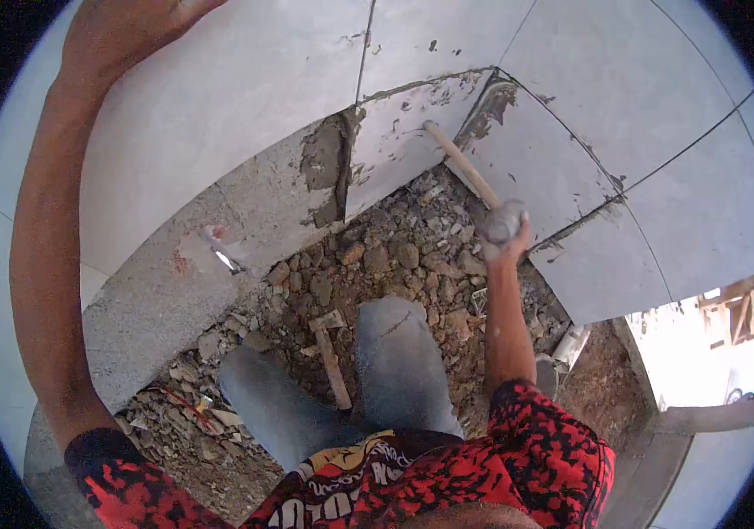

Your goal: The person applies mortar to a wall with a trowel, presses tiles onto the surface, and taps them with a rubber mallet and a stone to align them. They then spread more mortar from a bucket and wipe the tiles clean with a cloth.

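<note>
My right hand is closed round the grey head of a mallet. The mallet's wooden handle points up and to the left, its end right at a low white wall tile near the corner. At the upper left my left hand lies against a large pale wall tile. One digit stretches out to the right there, and the frame's top edge cuts off the other fingers. Grey mortar shows on the bare wall beside the low tile.
Broken stones and rubble cover the ground along the wall. A hammer lies between my knees. Leftward, a shiny blade-like piece rests by the bare concrete. A pale cylindrical object lies at the right, near a bright opening.
</note>
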Motion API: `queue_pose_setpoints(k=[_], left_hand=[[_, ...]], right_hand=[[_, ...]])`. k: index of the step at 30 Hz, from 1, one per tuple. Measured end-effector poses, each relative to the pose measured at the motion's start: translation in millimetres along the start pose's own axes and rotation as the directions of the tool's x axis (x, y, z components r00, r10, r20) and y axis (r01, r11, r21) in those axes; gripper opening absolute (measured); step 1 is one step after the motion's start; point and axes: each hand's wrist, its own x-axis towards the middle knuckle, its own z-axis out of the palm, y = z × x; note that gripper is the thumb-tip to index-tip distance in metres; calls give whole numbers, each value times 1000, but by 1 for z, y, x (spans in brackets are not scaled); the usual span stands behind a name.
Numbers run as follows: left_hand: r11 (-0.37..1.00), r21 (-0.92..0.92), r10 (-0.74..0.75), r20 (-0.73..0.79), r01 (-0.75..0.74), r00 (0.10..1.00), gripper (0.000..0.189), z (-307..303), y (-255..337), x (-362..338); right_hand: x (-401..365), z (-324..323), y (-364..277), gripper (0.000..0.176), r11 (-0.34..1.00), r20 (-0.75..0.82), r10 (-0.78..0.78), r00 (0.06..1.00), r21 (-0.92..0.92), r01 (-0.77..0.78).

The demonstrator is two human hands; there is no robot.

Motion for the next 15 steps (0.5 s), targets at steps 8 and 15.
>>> queue_pose_setpoints(k=[8, 15], left_hand=[[1000, -8, 4, 2, -4, 1000, 56, -2, -2, -1], [1000, -22, 13, -26, -13, 1000, 56, 1, -3, 0]], right_hand=[[-22, 4, -13, 36, 1000, -69, 11, 998, 29, -9], [-5, 6, -5, 37, 1000, -101, 1, 995, 6, 0]])
